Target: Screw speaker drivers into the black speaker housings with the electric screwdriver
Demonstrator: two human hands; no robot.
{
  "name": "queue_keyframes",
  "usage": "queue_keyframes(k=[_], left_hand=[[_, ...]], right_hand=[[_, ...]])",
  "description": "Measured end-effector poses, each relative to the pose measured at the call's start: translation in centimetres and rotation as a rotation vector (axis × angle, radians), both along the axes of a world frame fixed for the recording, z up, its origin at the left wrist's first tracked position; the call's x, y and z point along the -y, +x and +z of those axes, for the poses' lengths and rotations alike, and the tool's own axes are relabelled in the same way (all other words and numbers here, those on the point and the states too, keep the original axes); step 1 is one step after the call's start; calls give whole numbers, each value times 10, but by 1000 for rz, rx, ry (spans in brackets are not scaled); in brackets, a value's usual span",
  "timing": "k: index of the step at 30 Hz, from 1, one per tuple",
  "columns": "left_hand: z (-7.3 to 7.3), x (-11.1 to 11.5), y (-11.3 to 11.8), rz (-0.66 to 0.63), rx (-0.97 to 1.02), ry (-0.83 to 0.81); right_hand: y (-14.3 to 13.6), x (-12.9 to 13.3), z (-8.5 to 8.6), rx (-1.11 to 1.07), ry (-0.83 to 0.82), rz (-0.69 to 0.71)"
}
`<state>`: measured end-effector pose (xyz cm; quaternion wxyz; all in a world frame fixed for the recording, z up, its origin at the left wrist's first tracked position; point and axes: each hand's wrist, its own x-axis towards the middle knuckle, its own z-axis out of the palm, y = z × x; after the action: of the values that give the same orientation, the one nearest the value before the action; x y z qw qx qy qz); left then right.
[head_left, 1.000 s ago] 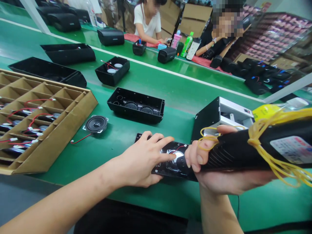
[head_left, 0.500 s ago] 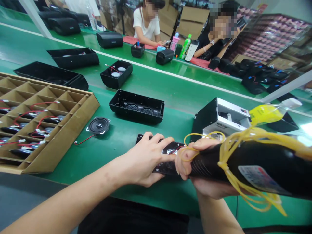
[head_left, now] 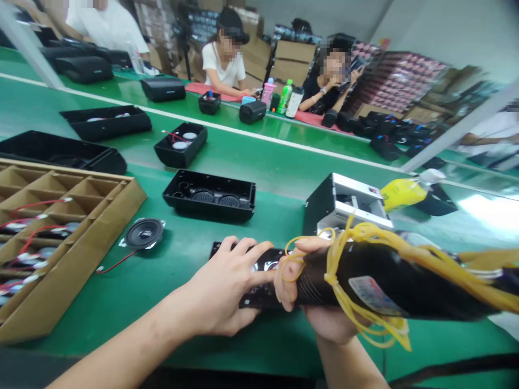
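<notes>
My left hand (head_left: 229, 289) lies over a black speaker housing (head_left: 259, 299) on the green bench, its fingers across the top and thumb at the near side. Part of a silver-framed speaker shows between my hands; the rest is covered. In my right hand (head_left: 330, 323) is a black electric screwdriver (head_left: 360, 267), its front end pointing left toward the housing. Yellow rubber bands (head_left: 331, 278) are tied around its body. The tip is hidden behind my fingers. To the left lies a loose round speaker (head_left: 144, 234) with a red wire.
A divided cardboard box (head_left: 87, 267) of wired speakers stands at left. Beyond my hands sit an open black housing (head_left: 208, 197), another with two speakers (head_left: 181, 145), and a black-and-silver machine (head_left: 344, 202). A yellow-labelled bottle (head_left: 405, 192) lies behind it. Several people sit across the bench.
The whole view has shifted, so bench items appear farther left and lower. Both hands keep their hold on the housing and the screwdriver, with little visible movement between them.
</notes>
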<state>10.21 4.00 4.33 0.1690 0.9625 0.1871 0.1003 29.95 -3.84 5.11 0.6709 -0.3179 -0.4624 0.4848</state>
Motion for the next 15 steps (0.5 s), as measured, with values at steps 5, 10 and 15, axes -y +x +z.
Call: queue_keyframes(k=[5, 10, 15], left_hand=[[-18, -1, -4, 45, 68, 42], [-37, -1, -8, 62, 148, 240], [-37, 1, -8, 97, 168, 290]], right_hand=[[31, 3, 61, -52, 350, -321], [86, -7, 92, 111, 596, -813], [107, -29, 73, 179, 520, -1062]])
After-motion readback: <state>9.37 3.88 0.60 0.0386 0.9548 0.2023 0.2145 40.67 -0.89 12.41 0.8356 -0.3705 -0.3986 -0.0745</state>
